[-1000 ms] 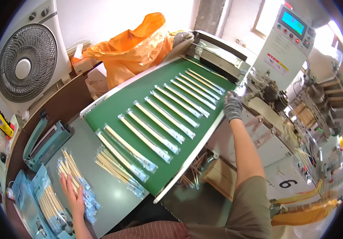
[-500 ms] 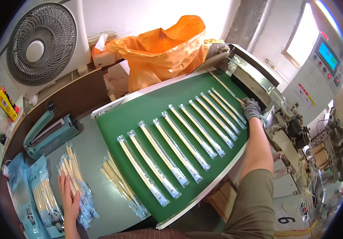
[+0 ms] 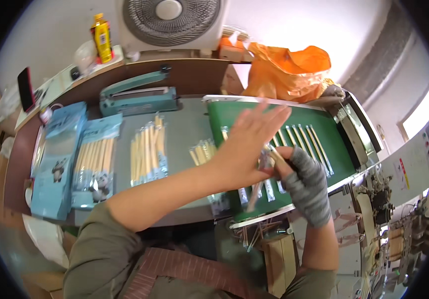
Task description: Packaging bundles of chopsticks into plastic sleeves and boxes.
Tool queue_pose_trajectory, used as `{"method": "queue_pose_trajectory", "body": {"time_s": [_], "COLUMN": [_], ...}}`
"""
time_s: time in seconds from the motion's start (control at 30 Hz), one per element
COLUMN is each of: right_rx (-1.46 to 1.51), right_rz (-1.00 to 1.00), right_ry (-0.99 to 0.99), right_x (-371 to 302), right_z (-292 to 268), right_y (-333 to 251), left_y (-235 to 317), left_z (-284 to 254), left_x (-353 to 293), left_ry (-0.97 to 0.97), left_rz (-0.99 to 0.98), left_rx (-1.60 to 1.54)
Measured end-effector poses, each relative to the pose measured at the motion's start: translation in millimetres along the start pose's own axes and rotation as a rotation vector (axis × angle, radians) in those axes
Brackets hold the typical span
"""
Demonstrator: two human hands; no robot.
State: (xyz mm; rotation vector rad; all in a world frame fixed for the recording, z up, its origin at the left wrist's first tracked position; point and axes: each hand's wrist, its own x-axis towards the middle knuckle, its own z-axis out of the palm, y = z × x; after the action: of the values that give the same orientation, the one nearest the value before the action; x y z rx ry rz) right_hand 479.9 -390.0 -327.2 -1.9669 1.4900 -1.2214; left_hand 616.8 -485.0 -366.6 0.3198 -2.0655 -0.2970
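Note:
My left hand (image 3: 247,144) reaches over the green conveyor belt (image 3: 224,110) with its fingers stretched out, slightly smeared by motion. Its thumb side is close to my right hand (image 3: 301,177), which wears a grey fingerless glove. Between the right thumb and fingers are wrapped chopsticks (image 3: 275,155), their lower end blurred. Beneath both hands lie several more chopstick packets (image 3: 319,147) in clear and blue wrappers, side by side on the belt, some hidden by my left hand and arm. A loose bundle of wrapped chopsticks (image 3: 202,152) lies at the belt's left edge, partly behind my left forearm.
Another bundle of chopsticks (image 3: 148,152) rests on the grey table (image 3: 187,112), beside blue panda-printed bags (image 3: 94,164). Behind stand a teal bag sealer (image 3: 139,102), a fan (image 3: 172,22) and an orange bag (image 3: 291,74). Machinery (image 3: 379,199) is at the right.
My view has swung left. My right hand has come back from the belt's far end with chopsticks in it. My left hand has left the bundle on the table and crossed over the belt.

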Motion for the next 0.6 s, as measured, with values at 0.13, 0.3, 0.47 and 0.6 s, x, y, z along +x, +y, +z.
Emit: {"method": "queue_pose_trajectory", "body": {"time_s": [0.13, 0.3, 0.47, 0.6], "right_rx": [-0.026, 0.336, 0.8, 0.765], "right_rz": [0.208, 0.5, 0.315, 0.422], "right_ry": [-0.001, 0.247, 0.236, 0.094], "right_x": [-38.5, -73.1, -44.8, -75.0], "right_z": [-11.3, 2.3, 134.6, 190.2], "right_y": [-29.8, -25.2, -35.5, -41.2], "left_y": [-10.8, -46.3, 21.0, 19.1], "left_z": [-54.8, -169.4, -78.1, -125.5], "left_x": [1.2, -34.7, -94.6, -107.9], "left_ry": [0.094, 0.234, -0.121, 0.134], "left_rz": [0.071, -0.545, -0.592, -0.925], "left_rx": [0.21, 0.138, -0.877, -1.093]}}
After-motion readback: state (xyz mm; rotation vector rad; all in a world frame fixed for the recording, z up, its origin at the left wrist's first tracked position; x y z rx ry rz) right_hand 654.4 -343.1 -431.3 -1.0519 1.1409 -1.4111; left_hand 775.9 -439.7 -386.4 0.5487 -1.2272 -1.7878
